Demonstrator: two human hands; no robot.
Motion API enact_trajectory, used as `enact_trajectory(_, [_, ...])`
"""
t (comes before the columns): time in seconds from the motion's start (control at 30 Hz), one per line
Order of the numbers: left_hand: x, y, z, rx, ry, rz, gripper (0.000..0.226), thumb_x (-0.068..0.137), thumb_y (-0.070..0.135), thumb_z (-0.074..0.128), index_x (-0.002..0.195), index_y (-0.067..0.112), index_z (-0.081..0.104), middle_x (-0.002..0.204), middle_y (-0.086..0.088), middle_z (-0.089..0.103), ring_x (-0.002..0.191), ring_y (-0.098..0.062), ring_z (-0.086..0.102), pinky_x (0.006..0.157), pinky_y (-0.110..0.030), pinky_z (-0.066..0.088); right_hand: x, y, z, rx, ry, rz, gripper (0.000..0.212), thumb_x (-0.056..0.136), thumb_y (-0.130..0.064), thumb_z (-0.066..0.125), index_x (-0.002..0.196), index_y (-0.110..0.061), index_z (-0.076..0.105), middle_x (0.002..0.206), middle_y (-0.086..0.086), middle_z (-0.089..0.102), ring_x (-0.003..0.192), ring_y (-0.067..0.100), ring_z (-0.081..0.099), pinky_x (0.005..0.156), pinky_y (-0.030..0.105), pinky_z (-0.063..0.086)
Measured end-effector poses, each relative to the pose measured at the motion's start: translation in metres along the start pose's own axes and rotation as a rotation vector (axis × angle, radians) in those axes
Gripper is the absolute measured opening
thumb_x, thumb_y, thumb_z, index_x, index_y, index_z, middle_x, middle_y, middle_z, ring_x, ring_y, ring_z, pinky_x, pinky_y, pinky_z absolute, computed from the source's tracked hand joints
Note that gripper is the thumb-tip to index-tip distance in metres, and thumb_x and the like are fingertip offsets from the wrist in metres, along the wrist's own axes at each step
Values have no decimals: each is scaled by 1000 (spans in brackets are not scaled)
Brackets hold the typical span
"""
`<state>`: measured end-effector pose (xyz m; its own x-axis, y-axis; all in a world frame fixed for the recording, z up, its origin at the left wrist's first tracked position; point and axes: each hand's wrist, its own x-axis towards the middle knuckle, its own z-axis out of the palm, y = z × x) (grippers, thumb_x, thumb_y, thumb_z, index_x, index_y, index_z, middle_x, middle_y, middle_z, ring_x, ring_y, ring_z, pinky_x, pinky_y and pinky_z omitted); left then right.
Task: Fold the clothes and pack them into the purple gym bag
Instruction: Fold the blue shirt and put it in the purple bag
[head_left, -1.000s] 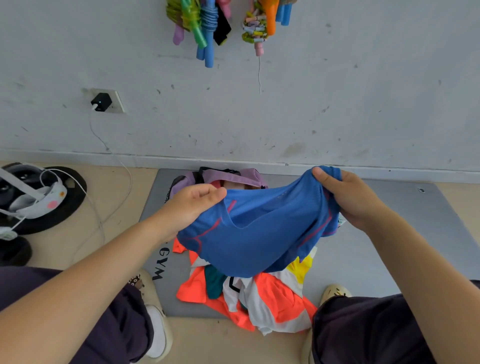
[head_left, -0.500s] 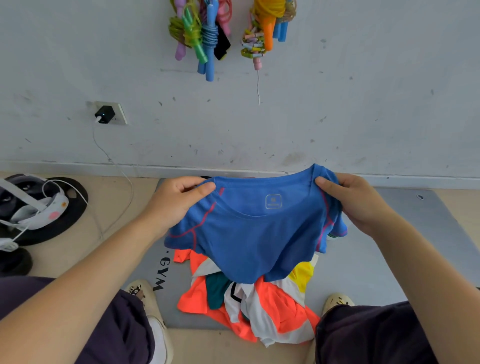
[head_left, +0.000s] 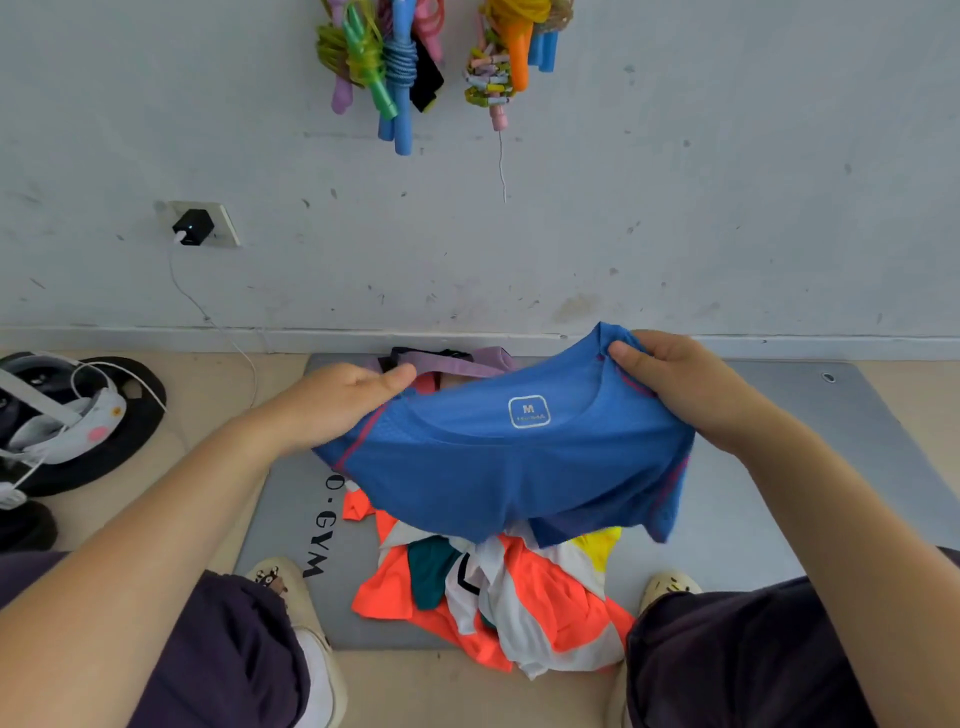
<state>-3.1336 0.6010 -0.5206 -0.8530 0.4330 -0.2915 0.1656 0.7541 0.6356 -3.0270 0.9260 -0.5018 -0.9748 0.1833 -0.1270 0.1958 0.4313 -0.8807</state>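
Grey wall (head_left: 675, 182), scuffed, formed the background, with a grey mat (head_left: 810, 467) lying on the tan floor against its base. Black lettering on the mat's near left part read "GYM", preceded by a partly covered "O" and a dot.

Blue shirt (head_left: 498, 467) was held up above the mat by both hands at its shoulder seams, neck opening facing the camera. Inside the collar a white square label read "M"; the smaller line beneath it was too fine to read. Pink-red seam lines ran along both shoulders.

Left hand (head_left: 343, 400) gripped the shirt's left shoulder, fingers curled round the fabric, thumb on top. Right hand (head_left: 675, 384) pinched the right shoulder at the collar, thumb over bunched cloth.

Purple gym bag (head_left: 467, 361) sat on the mat beyond the shirt, near the wall, mostly hidden by the shirt; only its lilac upper edge and a dark strap showed. Pile of clothes (head_left: 519, 597), orange, white, teal and yellow, lay on the mat below the shirt, between the person's two light shoes.

On the wall above the mat hung bundled skipping ropes (head_left: 395, 62). Left of the mat: a wall socket with a black charger (head_left: 193, 227), white cable trailing down, and a white headset (head_left: 67, 415) resting on a black disc.
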Motion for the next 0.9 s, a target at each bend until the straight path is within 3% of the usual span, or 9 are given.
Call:
enact_trajectory(0.1, [-4,-5,-10,34,-273,-14,98,45,97,55,76,4,58,74,-3,48,71,-15,44,72,-31,32,-6,-1,-10,-226,-328,94,39,85,-57,63,72,-20,65,68,-4,68,63,9,62,62,22,46])
enact_trajectory(0.2, [-6,-10,-12,-173,-273,31,56,59,68,79,69,13,70,70,4,65,65,-10,58,66,-20,44,-9,1,-19,-213,-565,158,44,72,-57,71,80,-13,71,75,7,74,62,16,70,57,23,52])
enact_trajectory(0.27, [-6,-9,-9,-366,-228,68,36,72,51,78,83,17,75,88,-2,76,78,-14,69,72,-23,55,-7,5,-23,-132,-544,130,41,73,-53,76,83,-13,73,83,10,75,74,19,72,66,26,54])
enact_trajectory(0.37, [-5,-5,-2,-645,-163,67,45,80,41,66,110,7,69,113,-12,72,100,-18,69,85,-26,56,-3,11,-20,88,-419,83,35,86,-42,63,102,-12,71,105,8,74,101,21,69,85,32,51])
enact_trajectory(0.5, [-8,5,4,-545,21,73,24,92,41,61,98,22,74,102,-1,76,90,-13,68,82,-28,51,-2,7,1,314,-215,93,28,97,-30,52,111,-12,67,109,5,74,102,18,68,78,25,56])
enact_trajectory(0.57, [-8,7,0,-412,97,96,32,88,55,62,92,26,74,87,5,76,79,-9,67,74,-26,48,-4,-1,5,335,-138,110,26,95,-35,57,102,-15,72,103,5,75,95,18,71,69,24,57])
enact_trajectory(0.67, [-11,5,-10,-248,85,116,74,61,77,64,87,8,68,68,-4,60,64,-13,56,67,-31,41,-10,-10,-3,41,-248,74,49,67,-62,76,89,-18,75,89,1,76,79,13,71,64,26,55])
enact_trajectory(0.77, [-14,-1,-20,-144,-68,73,68,47,72,74,82,13,71,72,-9,67,62,-15,61,62,-32,49,-14,-9,-12,-307,-437,72,47,58,-63,76,77,-20,72,71,-7,69,66,7,64,62,21,46])
enact_trajectory(0.9, [-15,-8,-22,-240,-189,56,59,54,62,85,93,19,76,91,-4,77,81,-12,72,70,-22,55,-12,0,-15,-12,-419,71,35,79,-44,70,100,-17,74,102,2,75,98,17,71,84,30,53])
